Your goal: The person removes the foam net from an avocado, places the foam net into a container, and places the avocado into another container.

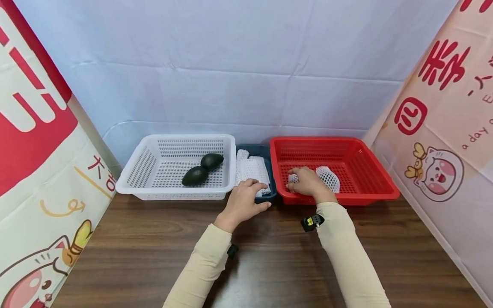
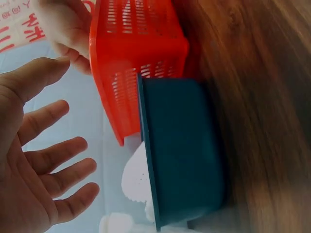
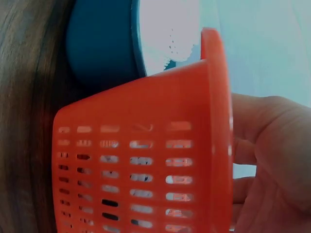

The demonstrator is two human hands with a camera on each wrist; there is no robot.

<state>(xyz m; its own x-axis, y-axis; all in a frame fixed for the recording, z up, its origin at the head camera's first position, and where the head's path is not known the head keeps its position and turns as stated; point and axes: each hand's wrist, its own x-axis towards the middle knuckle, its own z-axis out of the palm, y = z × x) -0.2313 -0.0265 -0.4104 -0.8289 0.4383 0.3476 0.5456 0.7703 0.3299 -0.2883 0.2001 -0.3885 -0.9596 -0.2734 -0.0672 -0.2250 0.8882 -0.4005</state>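
Note:
My left hand (image 1: 243,202) hovers with spread fingers at the front of a dark blue bin (image 1: 274,188), holding nothing. White foam net sleeves (image 1: 252,170) lie stacked in that bin. Inside the red basket (image 1: 369,177), my right hand (image 1: 308,183) grips a foam-netted avocado (image 1: 293,178), mostly hidden beneath the fingers. Beside it, to the right, lies another avocado in a white foam net (image 1: 328,179). In the right wrist view the basket's wall covers the right fingertips. Two bare dark avocados (image 1: 195,176) touch each other in the white basket (image 1: 154,192).
All three containers stand in a row on a brown wooden table (image 1: 277,265), the blue bin between the baskets. A pale cloth (image 1: 231,85) hangs behind them. Printed cloths (image 1: 439,128) flank the table on both sides.

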